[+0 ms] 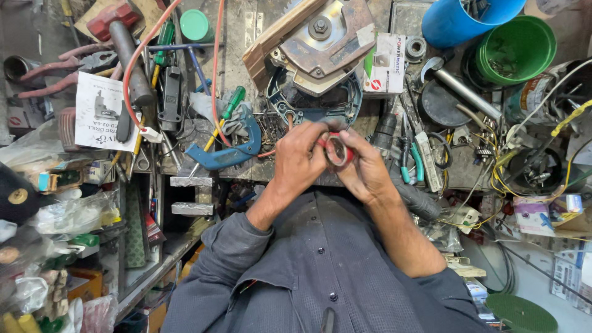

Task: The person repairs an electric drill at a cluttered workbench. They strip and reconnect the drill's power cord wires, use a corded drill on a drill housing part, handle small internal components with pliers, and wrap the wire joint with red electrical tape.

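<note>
Tape roll (337,151), red, pinched between both hands over the cluttered tabletop (246,24).
Left hand (300,161) fingers and right hand (365,169) fingers clamp its rim, probably steadying it, just below the circular saw (317,55).

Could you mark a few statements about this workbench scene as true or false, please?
1. Both hands hold a red tape roll. True.
2. The left hand rests on the blue clamp. False: it is at the roll, apart from the clamp.
3. A green bucket sits at the upper right. True.
4. The circular saw lies in the person's lap. False: it lies on the bench beyond the hands.
5. The right hand is empty. False: its fingers grip the roll.
</note>
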A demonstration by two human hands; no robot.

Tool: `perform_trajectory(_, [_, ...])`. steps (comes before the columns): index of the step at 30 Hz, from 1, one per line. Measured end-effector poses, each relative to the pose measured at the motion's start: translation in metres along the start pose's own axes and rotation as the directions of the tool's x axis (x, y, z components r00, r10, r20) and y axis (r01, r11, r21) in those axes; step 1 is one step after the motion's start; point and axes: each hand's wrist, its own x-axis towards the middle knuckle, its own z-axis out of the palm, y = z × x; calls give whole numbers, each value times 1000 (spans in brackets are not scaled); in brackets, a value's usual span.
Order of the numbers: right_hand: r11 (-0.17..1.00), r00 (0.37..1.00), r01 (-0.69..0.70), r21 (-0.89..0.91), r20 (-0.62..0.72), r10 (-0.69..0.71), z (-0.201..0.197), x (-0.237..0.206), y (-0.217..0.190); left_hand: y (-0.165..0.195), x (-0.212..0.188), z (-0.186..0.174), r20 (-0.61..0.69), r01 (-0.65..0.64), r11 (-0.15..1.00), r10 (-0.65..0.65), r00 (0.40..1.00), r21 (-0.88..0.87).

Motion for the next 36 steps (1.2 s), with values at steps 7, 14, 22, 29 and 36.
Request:
perform_trajectory(7, [948,986,163,-273,10,-166,-14,-3,25,5,8,-2,-18,64,998,-64,998,-28])
perform_trajectory(14, [913,969,229,-337,-10,-247,-18,3,23,7,10,-2,-32,11,997,-13,999,-75])
perform_trajectory(22, [891,974,195,-409,-29,-227,-23,10,28,2,9,-11,-13,-16,997,15,1000,-69])
perform_trajectory(29, [792,913,329,-515,-42,-406,-34,22,52,9,2,-3,-67,-196,966,210,975,171])
perform_trajectory(36, [860,921,330,-389,-65,-383,-32,29,44,13,-7,3,-75,-30,999,29,997,-25])
